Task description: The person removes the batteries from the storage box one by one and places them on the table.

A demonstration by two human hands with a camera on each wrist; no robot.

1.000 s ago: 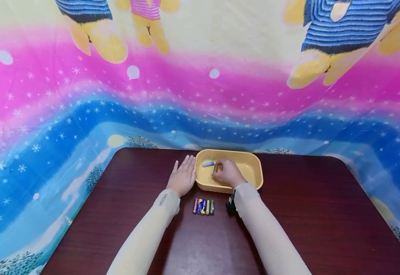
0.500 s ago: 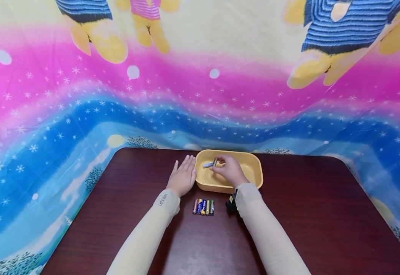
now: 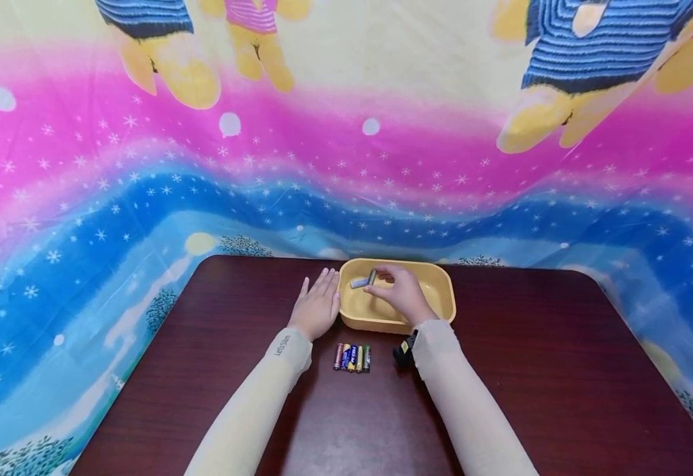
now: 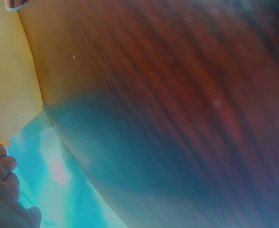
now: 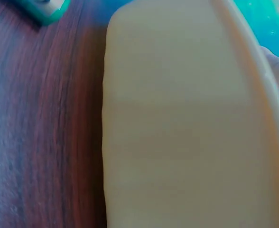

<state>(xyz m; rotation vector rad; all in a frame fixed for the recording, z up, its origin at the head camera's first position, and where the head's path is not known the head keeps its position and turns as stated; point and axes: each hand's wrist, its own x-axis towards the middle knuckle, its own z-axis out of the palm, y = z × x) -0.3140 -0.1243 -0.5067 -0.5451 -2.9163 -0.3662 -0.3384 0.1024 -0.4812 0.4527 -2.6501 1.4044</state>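
Over the yellow plastic tray (image 3: 445, 291), my right hand (image 3: 403, 292) pinches a slim battery (image 3: 373, 276) between thumb and fingertips, tilted nearly upright. A pale blue-grey battery (image 3: 358, 283) lies on the tray floor just left of it, partly overlapped in the head view. My left hand (image 3: 315, 307) rests flat on the table with straight fingers, its edge right at the tray's left end. Several batteries (image 3: 352, 358) lie side by side in a row in front of the tray. The tray's outer wall (image 5: 177, 118) fills most of the right wrist view.
A dark reddish-brown table (image 3: 537, 370) carries everything. Directly behind it hangs a printed cloth (image 3: 299, 192) with cartoon bears and snowflakes, close to the tray's back rim. A small black device (image 3: 404, 350) sits at my right wrist.
My right hand has lifted the pinched battery slightly up and back inside the tray, and the battery now leans. The left hand and the row of batteries stay put.
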